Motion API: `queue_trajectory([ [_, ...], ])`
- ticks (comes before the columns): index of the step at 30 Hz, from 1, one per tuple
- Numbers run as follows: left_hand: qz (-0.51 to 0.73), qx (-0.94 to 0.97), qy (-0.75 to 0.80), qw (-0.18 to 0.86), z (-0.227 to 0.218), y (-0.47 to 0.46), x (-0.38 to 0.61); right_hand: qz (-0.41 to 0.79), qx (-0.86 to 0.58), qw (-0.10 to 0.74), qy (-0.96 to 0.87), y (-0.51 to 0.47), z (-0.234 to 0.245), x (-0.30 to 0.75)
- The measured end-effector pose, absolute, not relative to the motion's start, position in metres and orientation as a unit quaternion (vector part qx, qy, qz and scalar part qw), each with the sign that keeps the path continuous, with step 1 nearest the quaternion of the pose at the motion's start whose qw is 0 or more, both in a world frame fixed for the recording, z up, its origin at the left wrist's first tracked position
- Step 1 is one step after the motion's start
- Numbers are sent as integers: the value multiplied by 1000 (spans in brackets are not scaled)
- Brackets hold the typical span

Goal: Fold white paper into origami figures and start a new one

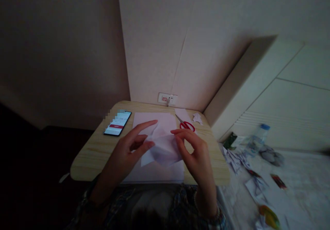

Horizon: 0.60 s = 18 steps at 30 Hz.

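Observation:
Between my two hands is a folded sheet of white paper (pixel 165 149), raised over a stack of white paper (pixel 160 173) on the small wooden table. My left hand (pixel 131 142) grips the folded sheet at its left side, thumb in front and index finger stretched along the top. At the right edge, my right hand (pixel 194 147) pinches the same sheet between thumb and fingers. Just beyond the right hand lie red-handled scissors (pixel 187 125), partly over a strip of white paper (pixel 182 113).
A lit phone (pixel 118 123) lies on the table's (pixel 90 158) left part. At its back right sits a small folded paper piece (pixel 197 118). A wall socket (pixel 167 99) is behind. To the right, a plastic bottle (pixel 257 139) and scattered papers (pixel 257 188) lie on a pale surface.

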<state>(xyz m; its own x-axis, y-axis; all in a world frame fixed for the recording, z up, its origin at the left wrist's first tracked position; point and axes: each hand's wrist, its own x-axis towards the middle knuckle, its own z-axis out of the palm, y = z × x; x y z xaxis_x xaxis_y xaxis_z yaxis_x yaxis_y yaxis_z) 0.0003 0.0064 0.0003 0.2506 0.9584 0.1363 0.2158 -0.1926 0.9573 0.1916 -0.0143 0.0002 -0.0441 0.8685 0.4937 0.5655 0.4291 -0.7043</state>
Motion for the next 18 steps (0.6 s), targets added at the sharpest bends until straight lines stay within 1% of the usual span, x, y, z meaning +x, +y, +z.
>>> queue_trajectory([
  [6,421,679,424,425,1,5,1,131,-572,505,-633,-15,0,192],
  [9,433,687,422,403,0,5,1,139,-587,516,-608,-15,-1,194],
  [12,447,701,406,380,-1,5,-1,143,-598,548,-567,-14,-4,197],
  [18,388,759,361,378,2,3,-4,179,-601,599,-498,-10,-11,203],
])
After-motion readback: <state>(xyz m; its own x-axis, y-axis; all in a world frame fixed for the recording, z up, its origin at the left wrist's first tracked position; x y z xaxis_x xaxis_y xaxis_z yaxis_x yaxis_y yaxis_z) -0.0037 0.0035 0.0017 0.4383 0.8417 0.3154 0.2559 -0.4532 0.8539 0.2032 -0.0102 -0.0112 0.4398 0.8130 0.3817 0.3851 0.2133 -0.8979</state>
